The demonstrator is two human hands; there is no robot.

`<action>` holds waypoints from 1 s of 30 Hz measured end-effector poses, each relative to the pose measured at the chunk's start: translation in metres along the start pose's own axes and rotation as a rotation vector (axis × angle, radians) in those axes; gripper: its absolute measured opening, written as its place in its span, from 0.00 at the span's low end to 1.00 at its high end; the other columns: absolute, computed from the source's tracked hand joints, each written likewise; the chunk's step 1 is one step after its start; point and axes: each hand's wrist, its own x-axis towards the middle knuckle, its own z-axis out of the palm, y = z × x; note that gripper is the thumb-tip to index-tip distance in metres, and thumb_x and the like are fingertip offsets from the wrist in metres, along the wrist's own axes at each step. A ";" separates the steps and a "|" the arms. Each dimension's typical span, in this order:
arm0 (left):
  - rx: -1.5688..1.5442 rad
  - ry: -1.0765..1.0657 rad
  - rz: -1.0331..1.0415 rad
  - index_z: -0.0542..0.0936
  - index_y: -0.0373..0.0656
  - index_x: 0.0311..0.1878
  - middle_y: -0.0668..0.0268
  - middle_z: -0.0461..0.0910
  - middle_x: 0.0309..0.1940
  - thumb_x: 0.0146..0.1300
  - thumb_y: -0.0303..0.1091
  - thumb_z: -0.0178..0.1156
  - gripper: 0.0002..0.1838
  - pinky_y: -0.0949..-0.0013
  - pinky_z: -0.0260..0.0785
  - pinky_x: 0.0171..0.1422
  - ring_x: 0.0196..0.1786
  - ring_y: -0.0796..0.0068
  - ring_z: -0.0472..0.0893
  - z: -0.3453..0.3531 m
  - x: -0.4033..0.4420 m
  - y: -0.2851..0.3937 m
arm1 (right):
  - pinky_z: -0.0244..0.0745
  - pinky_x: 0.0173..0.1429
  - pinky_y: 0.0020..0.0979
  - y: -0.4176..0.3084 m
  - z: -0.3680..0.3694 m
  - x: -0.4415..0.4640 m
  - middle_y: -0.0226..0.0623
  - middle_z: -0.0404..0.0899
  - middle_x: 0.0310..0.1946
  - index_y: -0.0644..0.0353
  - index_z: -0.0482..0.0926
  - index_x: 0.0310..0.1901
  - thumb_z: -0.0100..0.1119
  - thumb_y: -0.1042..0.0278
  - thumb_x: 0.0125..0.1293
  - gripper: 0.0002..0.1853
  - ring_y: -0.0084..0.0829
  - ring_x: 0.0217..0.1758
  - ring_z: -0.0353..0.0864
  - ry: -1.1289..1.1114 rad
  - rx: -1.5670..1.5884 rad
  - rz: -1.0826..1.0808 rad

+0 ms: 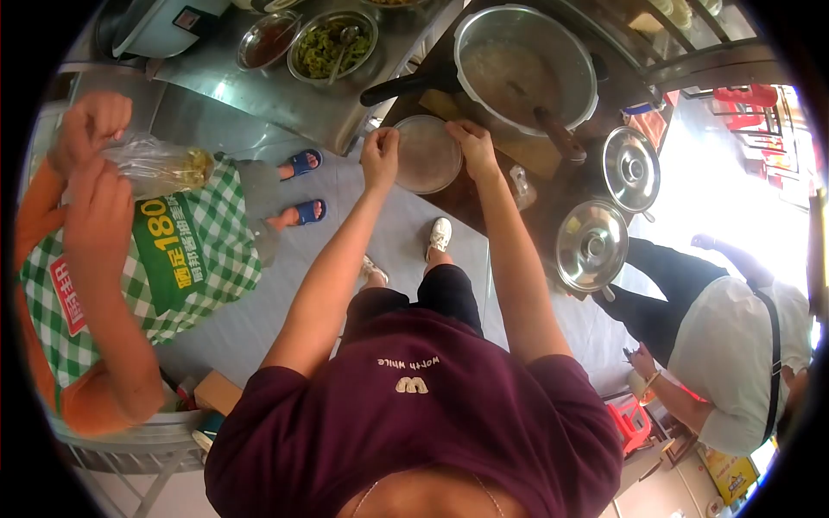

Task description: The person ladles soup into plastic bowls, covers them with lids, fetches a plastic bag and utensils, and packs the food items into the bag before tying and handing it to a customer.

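Note:
Between my two hands is a round container point(427, 154) with pale, cloudy contents or a translucent cover; which of these I cannot tell. My left hand point(380, 159) pinches its left rim. Fingers of my right hand point(474, 148) are closed on the rim at its upper right. Just beyond stands a large metal pot point(527, 69) of cloudy liquid, with a dark handle to its left and a ladle or handle at its lower right edge.
Two lidded metal pots point(592, 246) point(630, 169) stand right. Bowls of greens point(332, 47) and red sauce point(268, 41) sit on the steel counter point(259, 99). A co-worker in a checked apron point(211, 250) holds a plastic bag point(160, 164) at left; another person point(734, 345) is at right.

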 end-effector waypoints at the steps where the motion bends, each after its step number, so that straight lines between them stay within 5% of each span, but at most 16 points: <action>1: 0.004 0.002 -0.001 0.77 0.37 0.36 0.68 0.76 0.28 0.60 0.36 0.59 0.11 0.75 0.65 0.36 0.30 0.80 0.72 -0.001 -0.002 0.000 | 0.65 0.34 0.23 0.005 -0.001 0.001 0.30 0.76 0.27 0.68 0.80 0.33 0.61 0.66 0.56 0.11 0.21 0.30 0.70 -0.003 0.033 0.016; 11: 0.117 -0.245 -0.337 0.79 0.36 0.28 0.67 0.75 0.20 0.57 0.52 0.59 0.23 0.74 0.64 0.34 0.28 0.80 0.73 0.000 0.020 0.030 | 0.65 0.32 0.24 0.013 0.000 -0.009 0.28 0.75 0.24 0.68 0.80 0.33 0.59 0.67 0.57 0.11 0.19 0.27 0.69 0.045 -0.022 -0.055; 21: 0.034 -0.441 -0.408 0.80 0.37 0.35 0.67 0.78 0.30 0.58 0.51 0.59 0.22 0.74 0.65 0.40 0.35 0.80 0.74 0.007 0.030 0.012 | 0.64 0.32 0.23 0.033 -0.006 -0.004 0.26 0.73 0.23 0.67 0.79 0.31 0.59 0.64 0.58 0.11 0.18 0.27 0.68 0.088 -0.137 -0.167; 30: 0.230 -0.234 -0.097 0.78 0.36 0.33 0.66 0.78 0.25 0.61 0.50 0.56 0.22 0.71 0.66 0.37 0.30 0.76 0.75 0.000 0.007 -0.002 | 0.67 0.36 0.28 0.046 -0.015 -0.044 0.36 0.75 0.23 0.69 0.78 0.37 0.54 0.58 0.63 0.18 0.24 0.29 0.69 0.247 -0.278 -0.222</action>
